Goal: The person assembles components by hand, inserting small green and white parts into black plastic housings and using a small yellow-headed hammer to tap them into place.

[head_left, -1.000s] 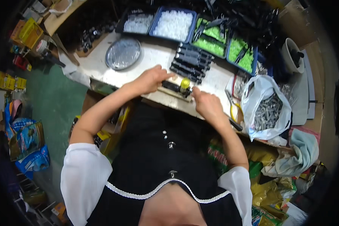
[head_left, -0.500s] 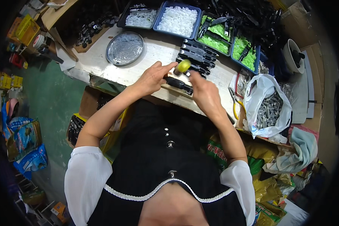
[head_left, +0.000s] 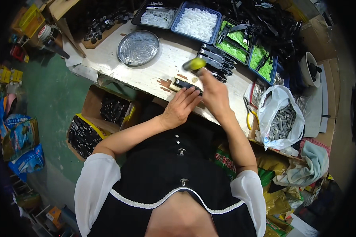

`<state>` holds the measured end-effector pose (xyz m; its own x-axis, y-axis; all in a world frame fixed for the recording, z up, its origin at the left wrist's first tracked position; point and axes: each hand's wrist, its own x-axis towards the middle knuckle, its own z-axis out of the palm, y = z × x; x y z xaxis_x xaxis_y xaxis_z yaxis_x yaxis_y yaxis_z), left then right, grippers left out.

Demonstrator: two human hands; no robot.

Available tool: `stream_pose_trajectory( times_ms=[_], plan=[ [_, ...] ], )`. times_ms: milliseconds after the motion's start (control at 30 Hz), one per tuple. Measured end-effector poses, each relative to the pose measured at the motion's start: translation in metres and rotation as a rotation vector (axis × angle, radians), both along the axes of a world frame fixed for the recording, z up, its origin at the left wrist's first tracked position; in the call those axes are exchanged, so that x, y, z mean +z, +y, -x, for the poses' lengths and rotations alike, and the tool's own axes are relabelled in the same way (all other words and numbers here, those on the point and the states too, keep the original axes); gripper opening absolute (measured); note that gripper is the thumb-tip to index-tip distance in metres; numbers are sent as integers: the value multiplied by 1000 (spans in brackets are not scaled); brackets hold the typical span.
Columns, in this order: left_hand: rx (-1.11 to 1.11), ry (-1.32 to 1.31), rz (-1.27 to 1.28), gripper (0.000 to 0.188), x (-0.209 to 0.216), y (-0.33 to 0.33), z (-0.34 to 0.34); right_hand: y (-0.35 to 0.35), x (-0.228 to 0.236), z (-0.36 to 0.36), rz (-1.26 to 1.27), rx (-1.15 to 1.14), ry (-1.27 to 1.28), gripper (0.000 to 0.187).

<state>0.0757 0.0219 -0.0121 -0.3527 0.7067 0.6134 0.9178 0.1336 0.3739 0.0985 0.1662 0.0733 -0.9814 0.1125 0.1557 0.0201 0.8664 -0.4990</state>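
My right hand (head_left: 214, 91) is closed around a small yellow-headed mallet (head_left: 194, 64); its head is blurred by motion and hangs over the table. Below it, a long black plastic part (head_left: 182, 83) lies in a pale wooden block at the table's front edge. Across the right end of that part rest the outstretched fingers of my left hand (head_left: 182, 106), covering some of it. Just beyond the mallet, a row of similar black parts (head_left: 217, 61) lies side by side.
Along the back stand trays of white rings (head_left: 197, 24), green pieces (head_left: 261, 63) and pale clips (head_left: 157, 18). A round metal dish (head_left: 138, 48) sits at left. Yellow-handled pliers (head_left: 249, 114) and a plastic bag of grey parts (head_left: 281, 116) lie at right.
My left hand has moved from beside the mallet down onto the black part, its fingers now flat. The mallet's head has shifted slightly and is more blurred. The whole view has shifted a little.
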Motion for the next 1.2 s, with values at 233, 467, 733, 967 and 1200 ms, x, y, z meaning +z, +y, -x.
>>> stream_pose_trajectory(
  times_ms=[233, 467, 733, 967, 1200],
  plan=[
    [-35, 53, 37, 38, -1, -2, 3, -9, 1, 0, 157, -82, 91, 16],
    [-81, -7, -84, 31, 11, -3, 30, 12, -13, -26, 46, -198, 138, 21],
    [-256, 15, 21, 32, 31, 12, 78, 67, -44, -109, -342, -527, 7, 30],
    [-183, 182, -64, 27, 54, 94, 122, 70, -52, -89, -373, -451, 156, 40],
    [-136, 187, 116, 31, 42, 127, 149, 91, -42, -76, -353, -440, 208, 27]
  ],
)
